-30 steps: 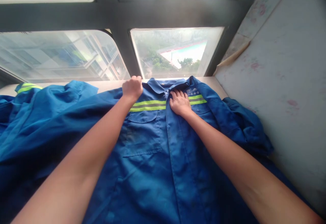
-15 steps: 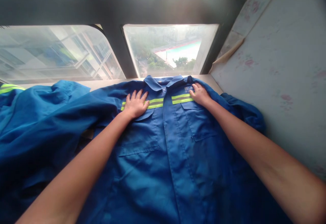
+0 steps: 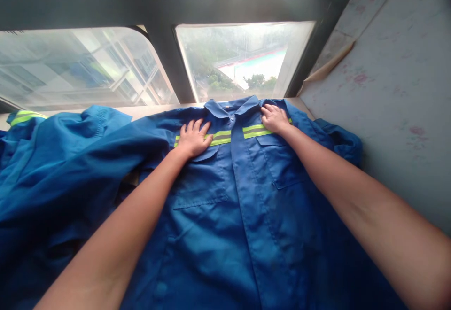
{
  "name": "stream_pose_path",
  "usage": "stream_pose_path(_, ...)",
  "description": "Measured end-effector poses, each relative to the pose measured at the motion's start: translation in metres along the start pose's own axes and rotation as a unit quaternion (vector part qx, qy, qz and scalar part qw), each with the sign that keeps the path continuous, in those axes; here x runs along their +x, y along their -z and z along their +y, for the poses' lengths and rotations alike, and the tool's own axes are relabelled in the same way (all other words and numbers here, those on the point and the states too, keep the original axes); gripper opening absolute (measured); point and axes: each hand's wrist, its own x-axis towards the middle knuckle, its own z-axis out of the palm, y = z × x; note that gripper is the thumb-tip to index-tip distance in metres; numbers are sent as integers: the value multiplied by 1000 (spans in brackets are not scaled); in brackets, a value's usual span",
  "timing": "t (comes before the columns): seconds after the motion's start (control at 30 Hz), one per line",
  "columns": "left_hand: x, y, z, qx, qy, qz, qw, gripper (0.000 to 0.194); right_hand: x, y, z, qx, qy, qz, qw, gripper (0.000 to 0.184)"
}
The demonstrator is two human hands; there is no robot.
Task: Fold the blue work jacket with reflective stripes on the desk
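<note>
A blue work jacket [image 3: 211, 225] lies spread front up, its collar [image 3: 230, 108] toward the window and its front placket closed. Yellow-green reflective strips with a grey centre line cross the chest above two flapped pockets. My left hand [image 3: 193, 139] rests flat on the strip at the left of the chest, fingers spread. On the other side my right hand [image 3: 275, 119] lies over the upper chest near the shoulder, its fingers closer together and slightly bent but laid on the cloth. Both hands press on the fabric without gripping it.
Another piece of blue clothing [image 3: 66, 131] with a reflective band is bunched at the left. A pale ledge [image 3: 148, 109] runs below the grey-framed window [image 3: 243, 56]. At the right stands a wall with floral paper [image 3: 394, 98], peeling near the window frame.
My right hand has shifted slightly up toward the shoulder, covering the printed mark on the chest. My left hand stays on the strip. The whole view has moved a little.
</note>
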Motion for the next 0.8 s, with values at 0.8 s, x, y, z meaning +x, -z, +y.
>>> stream_pose_path(0.8,-151,60,174,-113,-190,73,973,33,-164,136,72,-8,-256,-17,966,69)
